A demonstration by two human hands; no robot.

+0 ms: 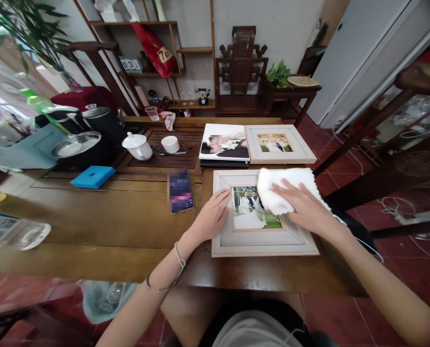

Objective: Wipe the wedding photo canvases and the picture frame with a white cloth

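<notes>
A picture frame (265,243) with a pale, wide border and a photo of a couple lies flat on the wooden table before me. My left hand (215,214) holds the frame's left side, its fingers close together over the border; the thumb is hidden. Over the upper right of the frame, my right hand (297,202) holds a fluffy white cloth (272,185) down with its fingers somewhat spread. Part of the photo is covered by this cloth, which reaches past the frame's top edge. Left of the frame lies a phone (181,192).
Behind the frame are a white-edged photo panel (222,130) and a second framed picture (301,144). A lidded white cup (138,146), a small white bowl (170,144), a blue block (92,177) and a black pot (92,154) stand to the left. A dark chair (402,154) is at right.
</notes>
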